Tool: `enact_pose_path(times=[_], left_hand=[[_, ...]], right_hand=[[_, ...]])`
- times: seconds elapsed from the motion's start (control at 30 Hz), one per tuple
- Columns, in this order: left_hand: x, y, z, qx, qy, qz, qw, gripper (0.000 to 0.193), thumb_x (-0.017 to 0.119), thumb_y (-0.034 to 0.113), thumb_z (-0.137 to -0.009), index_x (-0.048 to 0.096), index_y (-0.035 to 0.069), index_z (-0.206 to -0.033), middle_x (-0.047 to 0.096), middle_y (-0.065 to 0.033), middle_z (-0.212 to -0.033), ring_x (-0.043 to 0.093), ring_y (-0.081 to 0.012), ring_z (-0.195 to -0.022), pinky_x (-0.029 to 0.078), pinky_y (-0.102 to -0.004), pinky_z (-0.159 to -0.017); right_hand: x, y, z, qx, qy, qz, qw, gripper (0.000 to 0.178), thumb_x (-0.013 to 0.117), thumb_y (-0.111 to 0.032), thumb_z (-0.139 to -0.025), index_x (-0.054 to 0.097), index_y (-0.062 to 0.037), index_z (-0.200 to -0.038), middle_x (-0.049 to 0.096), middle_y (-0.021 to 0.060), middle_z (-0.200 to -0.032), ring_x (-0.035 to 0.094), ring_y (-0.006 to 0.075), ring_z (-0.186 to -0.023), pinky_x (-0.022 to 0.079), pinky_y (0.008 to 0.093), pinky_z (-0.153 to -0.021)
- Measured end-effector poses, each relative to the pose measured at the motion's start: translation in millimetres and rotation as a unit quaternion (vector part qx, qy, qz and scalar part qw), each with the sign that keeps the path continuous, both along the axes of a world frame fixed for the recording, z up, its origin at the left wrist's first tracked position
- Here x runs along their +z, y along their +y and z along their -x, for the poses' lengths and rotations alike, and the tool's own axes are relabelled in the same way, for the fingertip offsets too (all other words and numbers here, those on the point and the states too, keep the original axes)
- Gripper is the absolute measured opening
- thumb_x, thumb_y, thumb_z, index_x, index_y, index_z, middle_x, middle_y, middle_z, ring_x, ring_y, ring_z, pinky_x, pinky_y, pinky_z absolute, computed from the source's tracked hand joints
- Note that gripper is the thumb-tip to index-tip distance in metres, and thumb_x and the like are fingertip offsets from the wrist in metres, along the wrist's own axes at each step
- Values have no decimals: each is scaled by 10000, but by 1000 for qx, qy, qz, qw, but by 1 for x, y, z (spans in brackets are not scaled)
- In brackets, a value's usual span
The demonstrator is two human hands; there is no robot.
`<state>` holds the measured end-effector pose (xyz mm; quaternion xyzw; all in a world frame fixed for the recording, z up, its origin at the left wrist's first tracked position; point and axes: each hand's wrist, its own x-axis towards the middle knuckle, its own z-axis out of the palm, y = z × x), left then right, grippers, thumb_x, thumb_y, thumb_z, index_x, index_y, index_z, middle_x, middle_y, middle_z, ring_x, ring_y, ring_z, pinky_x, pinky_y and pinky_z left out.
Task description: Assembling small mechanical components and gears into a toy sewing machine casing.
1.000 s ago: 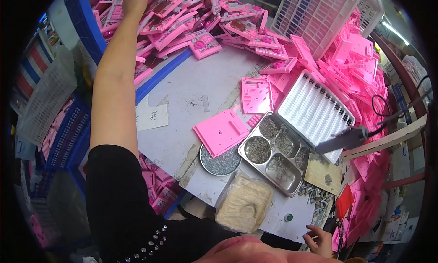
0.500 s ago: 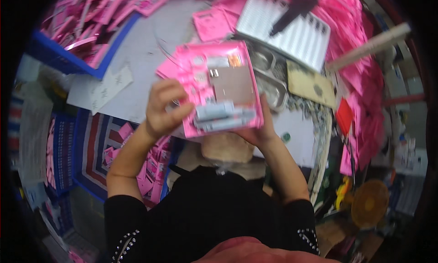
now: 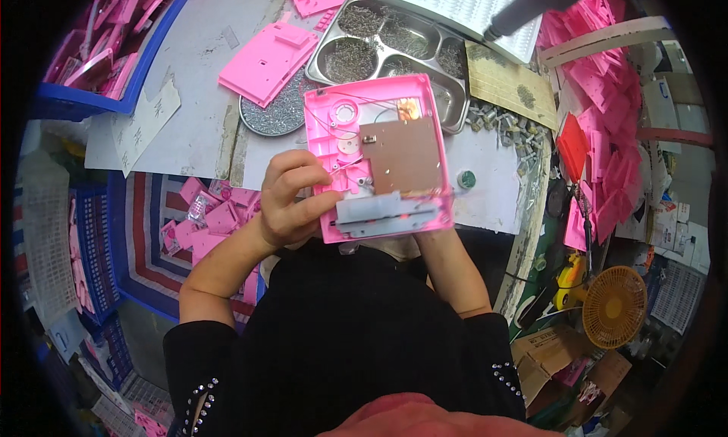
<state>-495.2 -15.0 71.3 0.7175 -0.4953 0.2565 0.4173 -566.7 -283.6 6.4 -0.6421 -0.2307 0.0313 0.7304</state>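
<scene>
Both hands hold an open pink plastic case close to my chest. Inside it I see a brown circuit board, thin wires, a white round part and a grey strip along its near edge. My left hand grips the case's left side, thumb and fingers over the inner parts. My right hand is mostly hidden beneath the case, supporting it from below.
A metal compartment tray of small screws lies on the table beyond the case, beside a round dish of screws and a loose pink case half. Blue bins and a striped bag hold pink parts on the left. A small orange fan stands lower right.
My left arm came back from the far bin. Both hands now hold the pink case nearer and more level than half a second ago.
</scene>
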Motion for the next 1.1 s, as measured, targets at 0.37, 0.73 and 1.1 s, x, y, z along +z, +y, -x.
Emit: enact_pose_path(times=[0.37, 0.73, 1.1], left_hand=[[81, -17, 38, -132, 167, -75, 974, 396, 707, -57, -731, 694, 27, -1118, 647, -212, -1168, 632, -393, -1108, 518, -472, -965], [1, 33, 3, -100, 155, -216, 959, 225, 784, 175, -771, 671, 92, -947, 635, -56, -1033, 612, -265, -987, 488, -403, -802], [-26, 27, 4, -90, 138, -198, 966, 186, 786, 179, -748, 631, 103, -818, 633, -33, -982, 609, -250, -931, 481, -403, -783]], right_hand=[[20, 46, 19, -126, 233, -227, 937, 597, 739, -254, -915, 493, -3, -1397, 597, 82, -1303, 584, 195, -1183, 455, 378, -1041], [45, -21, -15, 48, 356, 6, 933, 455, 598, -261, -1017, 524, 26, -1362, 615, 59, -1242, 599, 124, -1082, 495, 295, -922], [61, -12, -39, -183, 146, 437, 868, 360, 786, -309, -857, 552, -62, -975, 591, 119, -584, 586, 292, -526, 437, 403, -522]])
